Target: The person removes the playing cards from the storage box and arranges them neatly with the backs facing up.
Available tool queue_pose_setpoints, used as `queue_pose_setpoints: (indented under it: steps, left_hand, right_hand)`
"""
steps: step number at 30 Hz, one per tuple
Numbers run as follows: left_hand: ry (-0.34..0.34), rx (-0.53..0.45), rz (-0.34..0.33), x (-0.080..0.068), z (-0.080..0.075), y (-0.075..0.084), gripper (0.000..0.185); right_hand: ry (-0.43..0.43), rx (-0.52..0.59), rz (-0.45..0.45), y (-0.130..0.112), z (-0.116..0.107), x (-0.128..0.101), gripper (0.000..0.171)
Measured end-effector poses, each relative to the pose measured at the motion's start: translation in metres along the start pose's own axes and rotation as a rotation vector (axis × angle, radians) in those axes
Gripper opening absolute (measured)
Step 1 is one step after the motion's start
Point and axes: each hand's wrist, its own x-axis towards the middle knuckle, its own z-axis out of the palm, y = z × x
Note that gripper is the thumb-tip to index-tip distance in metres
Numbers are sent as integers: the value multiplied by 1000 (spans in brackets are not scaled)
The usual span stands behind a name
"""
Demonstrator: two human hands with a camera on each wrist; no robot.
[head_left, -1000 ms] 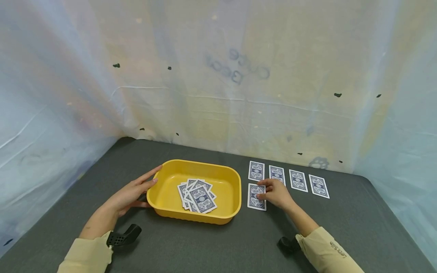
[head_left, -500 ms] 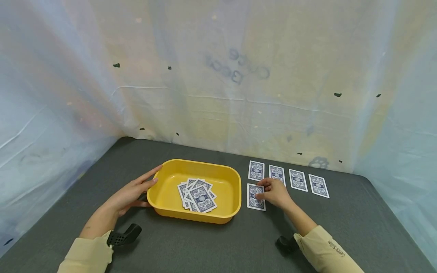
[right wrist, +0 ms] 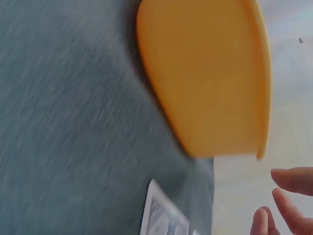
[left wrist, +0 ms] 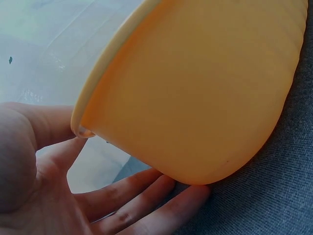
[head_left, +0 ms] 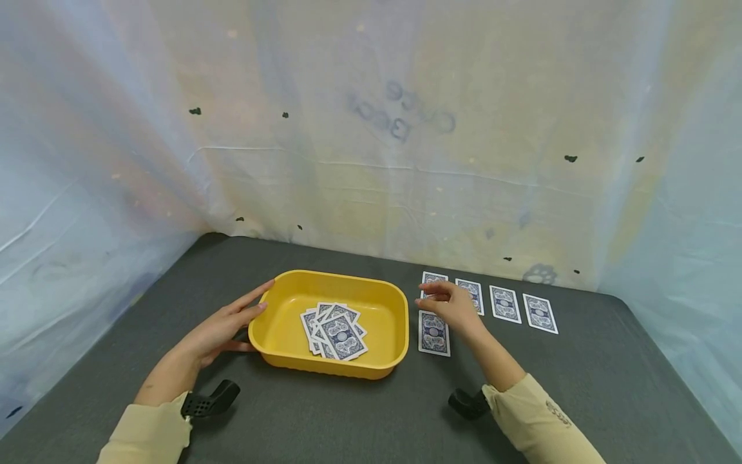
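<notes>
A yellow tub (head_left: pixel 382 303) (left wrist: pixel 195 93) (right wrist: pixel 210 83) sits on the dark grey table (head_left: pixel 359 419) with a loose pile of blue-backed cards (head_left: pixel 334 331) inside. My left hand (head_left: pixel 228 322) (left wrist: pixel 63 196) rests flat against the tub's left end, fingers straight. My right hand (head_left: pixel 446 304) (right wrist: pixel 288 196) hovers empty with relaxed fingers above the card rows beside the tub. One card (head_left: pixel 434 333) (right wrist: pixel 161 215) lies face down just below it. A row of cards (head_left: pixel 504 303) runs behind, its leftmost card (head_left: pixel 433 278) partly hidden by the hand.
Pale plastic sheeting (head_left: pixel 371 129) walls the table's back and sides. Black wrist mounts (head_left: pixel 209 401) sit near each sleeve. Bare table lies in front of the tub and right of the cards.
My right hand has lifted off the lone front card and moved up and left, fingers loosened. The card stays flat on the table. My left hand has not moved.
</notes>
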Motion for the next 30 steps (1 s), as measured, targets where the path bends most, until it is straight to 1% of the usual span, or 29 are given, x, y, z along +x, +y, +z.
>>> queue_pose_setpoints:
  steps: [4, 9, 16, 23, 30]
  left_hand:
    - [-2, -3, -1, 0, 0, 1, 68]
    - [-3, -5, -4, 0, 0, 2, 67]
    - [-12, -11, -1, 0, -1, 0, 68]
    - [-25, -27, 8, 0, -2, -1, 69]
    - [-30, -30, 11, 0, -3, 0, 68]
  right_hand:
    - [-21, 70, -13, -10, 7, -1, 32]
    - [-50, 127, -31, -19, 16, 1, 33]
    - [-81, 150, -32, -32, 31, 3, 34]
    - [-91, 182, -31, -45, 46, 5, 34]
    - [-153, 205, -54, -51, 63, 4, 35]
